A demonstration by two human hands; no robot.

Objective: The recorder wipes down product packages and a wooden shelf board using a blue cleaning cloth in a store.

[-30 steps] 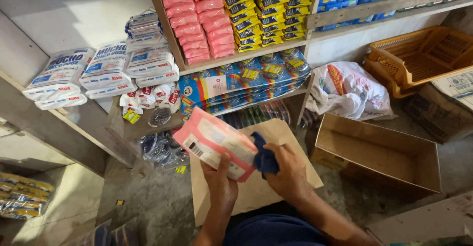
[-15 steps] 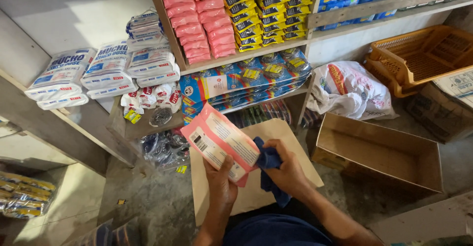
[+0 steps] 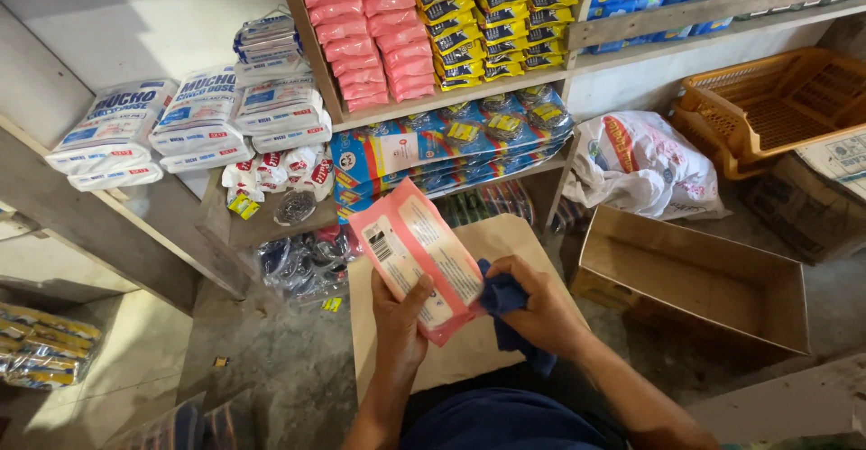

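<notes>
the left hand (image 3: 399, 316) grips a flat pink packet (image 3: 417, 252) from below, tilted up above a cardboard sheet (image 3: 469, 324), thumb on its face. the right hand (image 3: 539, 306) is clenched around a dark blue cloth (image 3: 505, 304) pressed at the packet's lower edge. wiping goes best with the packet held firm and flat, cloth strokes running along its length.

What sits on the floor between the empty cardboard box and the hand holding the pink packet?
In the head view, the right hand clutching a blue cloth, over flat cardboard.
</notes>
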